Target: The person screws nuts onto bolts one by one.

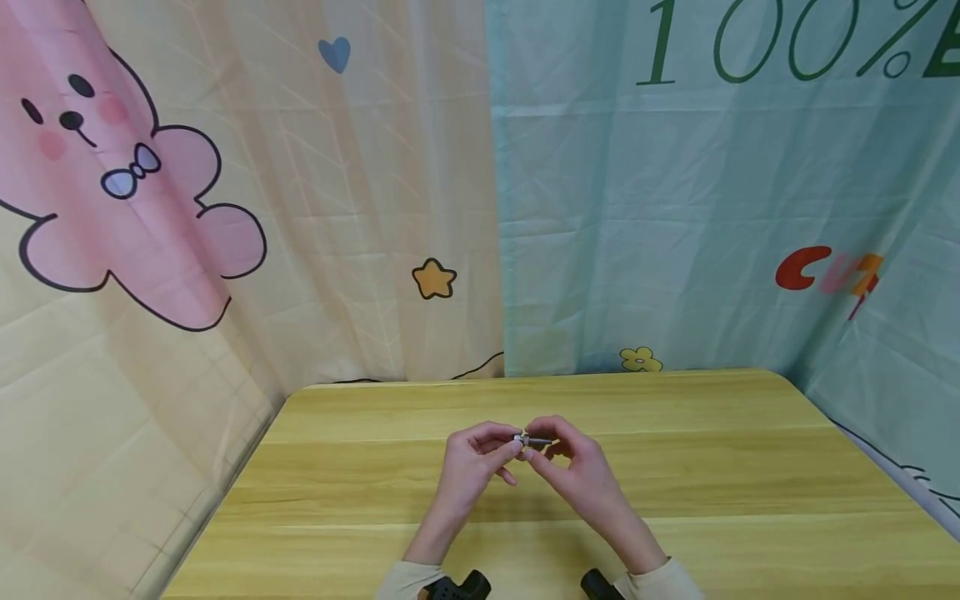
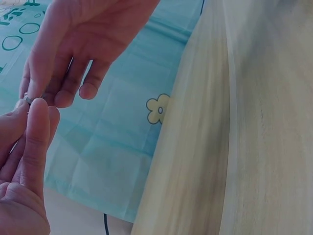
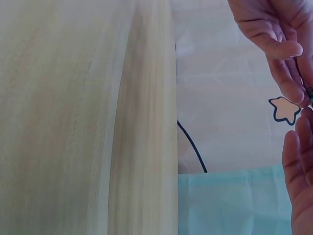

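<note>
Both hands meet above the middle of the table, in front of the body. Between their fingertips is a small silver metal bolt [image 1: 536, 441], its thin shank pointing right and its thicker end to the left. My left hand [image 1: 472, 462] pinches the thicker end between thumb and fingers. From the other side, the thumb and index finger of my right hand [image 1: 573, 467] pinch the bolt near its middle. Fingers cover most of it in the left wrist view, where only a bit of metal [image 2: 28, 99] shows. At the right wrist view's edge, a dark sliver is visible.
A wood-grain table [image 1: 337, 492] with rounded far corners lies under the hands. Printed curtains, cream [image 1: 337, 208] on the left and teal [image 1: 637, 208] on the right, hang behind it. Black wrist devices [image 1: 465, 586] sit at both cuffs.
</note>
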Demonstrator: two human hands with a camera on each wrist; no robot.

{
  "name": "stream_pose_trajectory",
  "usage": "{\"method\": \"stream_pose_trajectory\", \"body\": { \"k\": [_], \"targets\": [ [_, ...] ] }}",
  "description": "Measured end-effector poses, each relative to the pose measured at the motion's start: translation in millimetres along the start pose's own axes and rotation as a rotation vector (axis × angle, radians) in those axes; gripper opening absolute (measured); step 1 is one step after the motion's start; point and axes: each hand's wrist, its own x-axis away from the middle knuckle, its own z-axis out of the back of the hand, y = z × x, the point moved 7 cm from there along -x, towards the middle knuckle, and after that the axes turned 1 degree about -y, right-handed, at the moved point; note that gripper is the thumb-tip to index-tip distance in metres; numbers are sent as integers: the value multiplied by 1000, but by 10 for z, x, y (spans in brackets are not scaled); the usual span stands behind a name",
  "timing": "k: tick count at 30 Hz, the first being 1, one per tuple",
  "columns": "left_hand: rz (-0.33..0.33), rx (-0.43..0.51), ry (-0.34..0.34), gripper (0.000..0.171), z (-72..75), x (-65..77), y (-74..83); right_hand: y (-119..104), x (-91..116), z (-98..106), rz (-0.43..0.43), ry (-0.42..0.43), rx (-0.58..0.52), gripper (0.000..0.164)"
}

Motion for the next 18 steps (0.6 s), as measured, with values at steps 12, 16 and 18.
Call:
{"method": "stream_pose_trajectory", "body": {
  "k": [12, 16, 18],
  "targets": [
    [4, 1, -14, 19, -3, -4, 10, 112, -4, -1, -31, -23, 12, 11],
    [0, 8, -27, 20, -17, -3, 18, 124, 3, 10, -73, -8, 57, 5],
    [0, 10, -39, 19, -29, -5, 12, 131, 4, 21, -94, 6, 82, 6]
  ]
}}
